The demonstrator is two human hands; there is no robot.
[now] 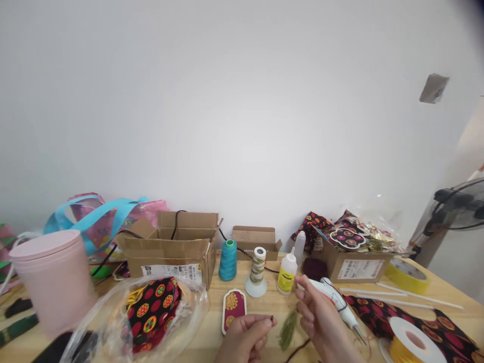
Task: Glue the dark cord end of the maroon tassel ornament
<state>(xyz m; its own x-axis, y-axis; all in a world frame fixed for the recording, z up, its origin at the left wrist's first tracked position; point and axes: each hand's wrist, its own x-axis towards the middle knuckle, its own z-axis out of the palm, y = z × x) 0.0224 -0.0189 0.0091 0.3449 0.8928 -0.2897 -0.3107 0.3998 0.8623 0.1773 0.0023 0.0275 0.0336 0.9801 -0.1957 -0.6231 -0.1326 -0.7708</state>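
My left hand [245, 339] is closed in a pinch, with a small dark bit [271, 318] showing at the fingertips. Facing it, my right hand [321, 318] has its fingers curled together; whatever they hold, if anything, is hidden. Between the hands is an olive-green tassel [288, 330]. Below it runs a dark cord [298, 349], its ends out of sight. Just behind my left hand lies a maroon and gold padded tag with a pale edge [233, 306]. A yellow-labelled glue bottle [287, 274] stands upright behind the tassel.
Thread spools, teal [228, 259] and olive-white [258, 267], stand near the middle. A white glue gun [342, 305] lies right of my right hand, near a yellow ribbon roll [412, 343]. At left are a plastic bag of patterned fabric [155, 312], cardboard box [170, 252] and pink bin [53, 282].
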